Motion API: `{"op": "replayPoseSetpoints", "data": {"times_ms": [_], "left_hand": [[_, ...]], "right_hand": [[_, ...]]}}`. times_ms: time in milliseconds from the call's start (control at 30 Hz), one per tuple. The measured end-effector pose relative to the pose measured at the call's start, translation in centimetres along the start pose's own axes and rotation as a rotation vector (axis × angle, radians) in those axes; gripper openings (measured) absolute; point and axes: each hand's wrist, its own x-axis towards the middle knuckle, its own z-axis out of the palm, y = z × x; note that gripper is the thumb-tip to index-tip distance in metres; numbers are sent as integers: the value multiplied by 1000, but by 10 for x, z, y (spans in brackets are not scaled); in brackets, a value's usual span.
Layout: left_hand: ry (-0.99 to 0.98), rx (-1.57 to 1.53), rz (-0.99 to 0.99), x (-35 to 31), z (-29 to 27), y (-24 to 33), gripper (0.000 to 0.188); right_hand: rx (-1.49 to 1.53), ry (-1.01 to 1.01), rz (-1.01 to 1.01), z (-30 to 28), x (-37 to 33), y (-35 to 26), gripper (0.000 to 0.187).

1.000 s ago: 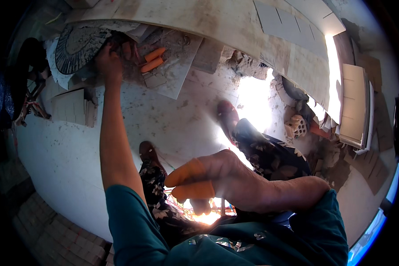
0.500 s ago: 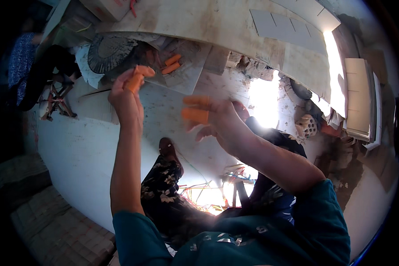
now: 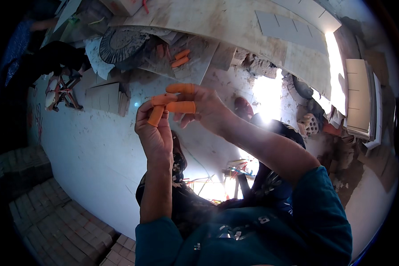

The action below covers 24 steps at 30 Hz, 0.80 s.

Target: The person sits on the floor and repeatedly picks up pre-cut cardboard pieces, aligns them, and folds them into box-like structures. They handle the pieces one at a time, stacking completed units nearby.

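Note:
My left hand (image 3: 155,135) is raised in front of me, with orange finger cots (image 3: 155,116) at its thumb and forefinger. Those two fingers are pressed together; whatever lies between them, if anything, is too small to make out. From the right, my right hand (image 3: 206,106) reaches across, two of its fingers capped by orange finger cots (image 3: 181,107). These fingers are stretched out and apart, their tips at the left hand's cots. Beyond the hands, more orange finger cots (image 3: 180,61) lie on a dusty board (image 3: 198,71).
A long pale worktop (image 3: 199,22) crosses the far side, with grey slotted card (image 3: 288,30) on it. A dark ribbed disc (image 3: 123,46) sits far left, near another person's dark-clothed arm (image 3: 53,57). Stacked tan blocks (image 3: 57,217) stand lower left; a wooden stool (image 3: 63,93) stands left.
My left hand has moved right and a little nearer, and my right hand has shifted slightly left, so the formerly separate hands now meet. The view has turned slightly.

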Motion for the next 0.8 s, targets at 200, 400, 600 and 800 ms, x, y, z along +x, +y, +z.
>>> {"op": "replayPoseSetpoints", "data": {"times_ms": [200,400,600,800], "left_hand": [[78,109,-160,0,-9,-11,9],[254,253,-194,68,-54,-26,16],[257,471,36,178,-86,-65,19],[-39,1007,233,256,-117,-109,30]], "right_hand": [[-84,194,116,-9,3,0,26],[-50,266,264,-9,-8,5,29],[-96,60,409,1,-30,1,38],[-37,21,499,2,-36,-27,39]]}}
